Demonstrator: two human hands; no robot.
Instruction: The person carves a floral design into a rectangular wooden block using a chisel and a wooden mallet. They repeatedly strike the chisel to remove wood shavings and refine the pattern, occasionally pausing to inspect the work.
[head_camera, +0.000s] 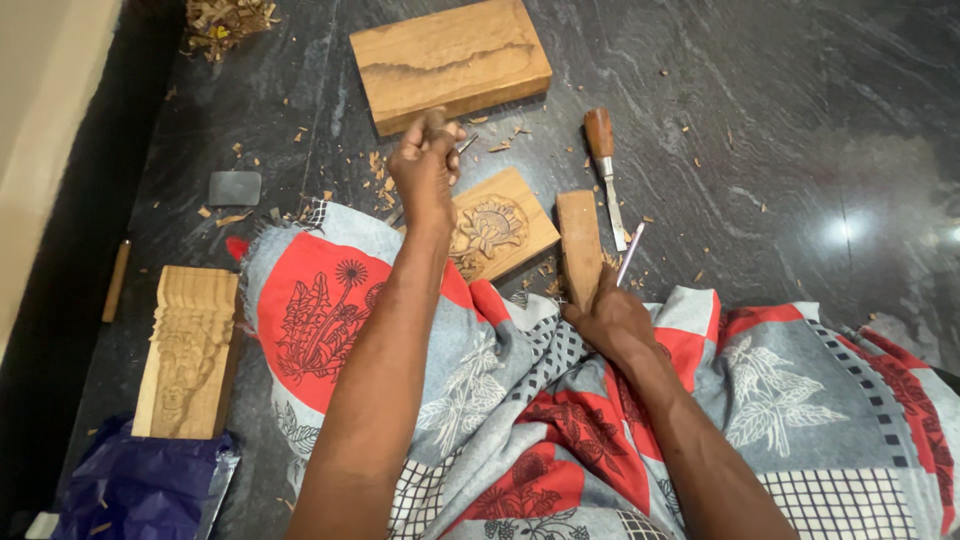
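Observation:
A small wooden block (497, 232) carved with a flower lies on the dark stone floor at the edge of the patterned cloth (520, 420) over my lap. My left hand (425, 165) is a closed fist just above the block's left corner, gripping a carving tool whose metal tip (468, 143) pokes out to the right. My right hand (612, 320) grips the lower end of a flat wooden mallet (580, 245) standing beside the block. A thin metal rod (631, 253) also sticks up from that hand.
A chisel with a wooden handle (603, 160) lies on the floor right of the block. A thick plank (450, 62) lies beyond it. A carved wooden post (190, 350), grey stone (234, 187), blue bag (140, 485), wooden stick (116, 280) and shavings (225, 20) are at left.

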